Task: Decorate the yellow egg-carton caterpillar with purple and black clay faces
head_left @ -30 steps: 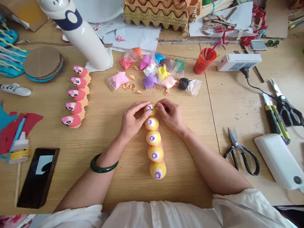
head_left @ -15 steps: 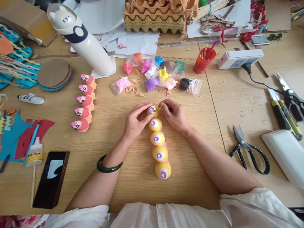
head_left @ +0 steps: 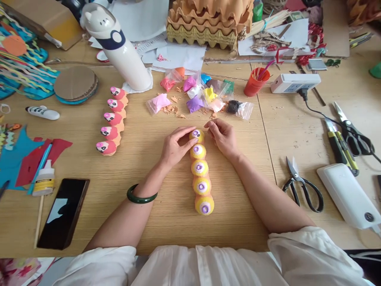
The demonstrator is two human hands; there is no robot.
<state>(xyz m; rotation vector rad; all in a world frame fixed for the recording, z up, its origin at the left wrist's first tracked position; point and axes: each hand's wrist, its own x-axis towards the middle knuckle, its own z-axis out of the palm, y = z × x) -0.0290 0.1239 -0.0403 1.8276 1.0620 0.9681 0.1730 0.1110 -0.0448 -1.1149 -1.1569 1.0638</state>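
Note:
A strip cut from an egg carton point(head_left: 200, 167) lies lengthwise in front of me. Its bumps are covered in yellow clay, each with a pale disc and a purple ring. The farthest bump also bears a small black spot. My left hand point(head_left: 177, 146) grips that far bump between thumb and fingers. Just right of it, apart from the strip, my right hand point(head_left: 222, 137) is closed in a pinch; whatever its fingertips hold is too small to make out. A second carton strip point(head_left: 111, 123), with pink and red bumps, stands to the left.
Bags of coloured clay point(head_left: 195, 103) lie beyond my hands among orange scraps. A red cup point(head_left: 256, 82) holds thin sticks. Black-handled scissors point(head_left: 302, 186) and a white power bank point(head_left: 348, 196) are at right. A phone point(head_left: 64, 214) and a glue bottle point(head_left: 44, 180) lie left.
My right hand has drawn slightly away from the far bump, to the right. My left hand keeps its grip on the strip. The whole view has shifted a little.

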